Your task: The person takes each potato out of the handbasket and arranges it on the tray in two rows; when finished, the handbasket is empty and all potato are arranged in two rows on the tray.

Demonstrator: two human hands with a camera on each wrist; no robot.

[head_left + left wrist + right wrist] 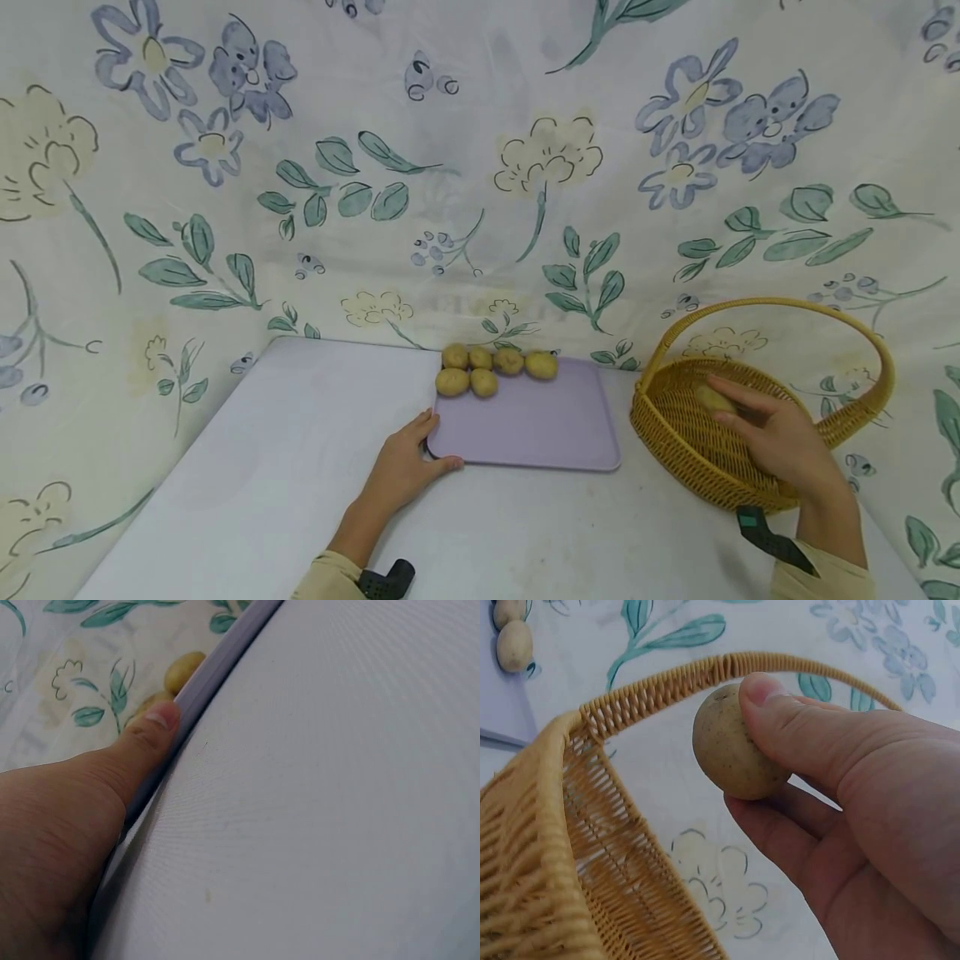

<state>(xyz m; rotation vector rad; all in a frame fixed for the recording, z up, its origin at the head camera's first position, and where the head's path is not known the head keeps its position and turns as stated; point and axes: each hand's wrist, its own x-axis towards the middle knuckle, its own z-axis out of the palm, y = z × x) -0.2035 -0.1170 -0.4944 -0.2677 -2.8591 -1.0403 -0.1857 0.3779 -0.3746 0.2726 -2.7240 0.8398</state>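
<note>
My right hand pinches a potato between thumb and fingers, over the wicker basket. In the right wrist view the potato shows up close, near the basket's arched handle. At the front left corner of a lilac tray, my left hand grips the edge, its thumb along the front rim. Several potatoes lie in two rows at the tray's back left. In the left wrist view the thumb presses the tray's rim; the other fingers are hidden.
A white table carries the tray and, to its right, the basket. Floral cloth hangs behind the table and at both sides. The basket's tall handle arches beside my right hand.
</note>
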